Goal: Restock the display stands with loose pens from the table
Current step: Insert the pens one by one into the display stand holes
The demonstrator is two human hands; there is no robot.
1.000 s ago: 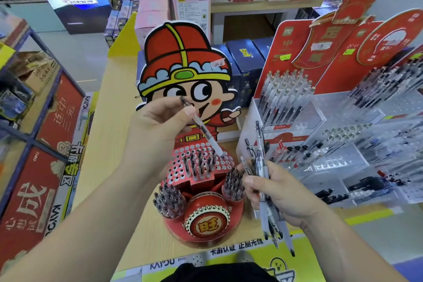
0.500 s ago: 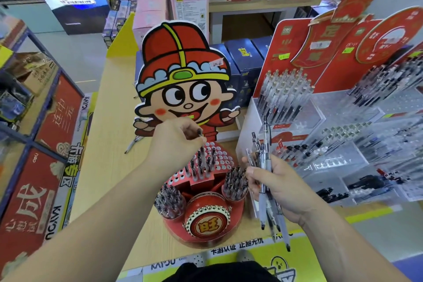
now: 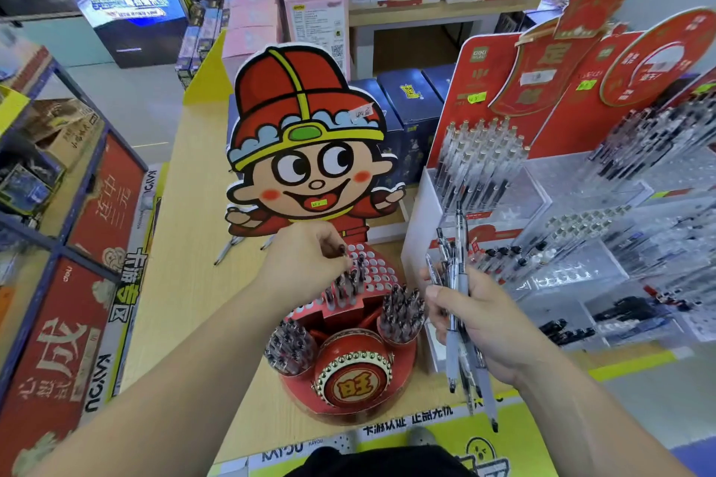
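Several pens (image 3: 457,306) stand bunched in the right hand (image 3: 484,321), right of centre, its fingers (image 3: 437,294) curled round their barrels. The left hand (image 3: 306,263) pinches a single pen (image 3: 342,250) by its top above the red stand (image 3: 360,368), mid-frame. Light, stiff, slick plastic, probably: grip mid-barrel.

The gold-studded drum (image 3: 354,385) at the front of the cartoon stand (image 3: 302,89) bears the character 旺. At six o'clock the front strip (image 3: 407,420) reads 卡游认证 正品无忧, with KAYOU printed lower to its left. At eight o'clock a side strip (image 3: 98,379) repeats KAYOU, turned on end, beside a red panel (image 3: 62,345) showing a large 成. The upper panel (image 3: 112,201) at nine o'clock reads 连中三元. At two o'clock a red card (image 3: 479,62) carries the deli logo. The yellow price stickers (image 3: 475,98) are too blurred to read.
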